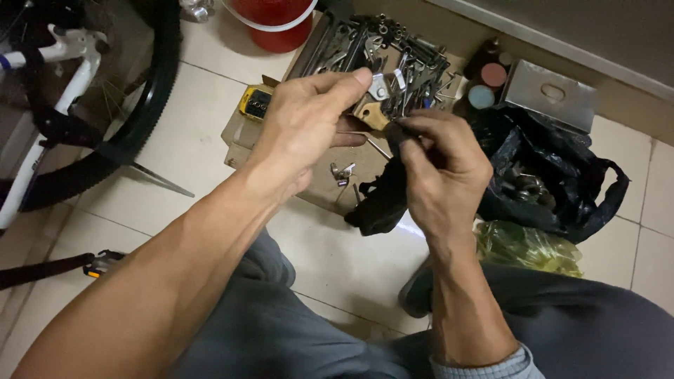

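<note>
My left hand is closed on a small flat metal part, pinched between thumb and forefinger; one end of it is brassy tan with a hole through it, the other pale and silvery. My right hand is shut around a black rag, a soft, crumpled cloth that hangs limp below my fingers, with its bunched top pressed against the tan end of the part. Both hands meet above a sheet of brown cardboard lying on the pale, glossy floor tiles.

On the far end of the cardboard is a heap of tools, thin grey steel wrenches and bits piled loosely across each other. A few small silvery fittings lie on the cardboard just under my left hand. A yellow block with a dark face sits at the cardboard's left edge. A red bucket with a white rim stands beyond it.

To the right are a wrinkled black plastic bag holding dull metal pieces, a crinkly yellow-green bag beside it, a shiny rectangular metal box and small round tins. On the left stands a knobbly black bike tyre with a white frame.
</note>
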